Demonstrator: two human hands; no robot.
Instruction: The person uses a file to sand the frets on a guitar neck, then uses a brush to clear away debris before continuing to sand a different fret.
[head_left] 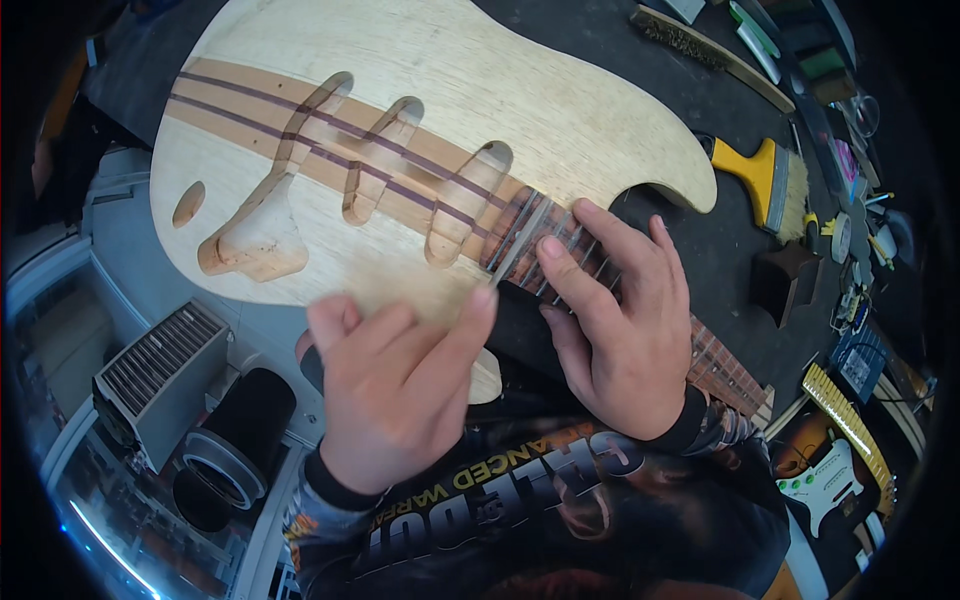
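Note:
A pale wooden electric guitar body [560, 90] with routed cavities and a striped centre lies on the dark bench. Its reddish-brown fretboard [715, 360] with metal frets runs down to the right. My left hand [395, 390], slightly blurred, is closed around a slim metal file [515, 250], its index finger stretched along the tool. The file lies across the fretboard's last frets, beside the nearest cavity. My right hand [640, 330] rests on the fretboard with its fingers apart, index and middle fingertips right next to the file. Its palm hides part of the neck.
A yellow-handled brush [755, 180] and a wooden wire brush [700, 50] lie beyond the body. A dark block [787, 280] sits right of the neck. Small tools crowd the right edge; another guitar [825, 480] is at lower right. A slatted grey box [165, 370] stands at left.

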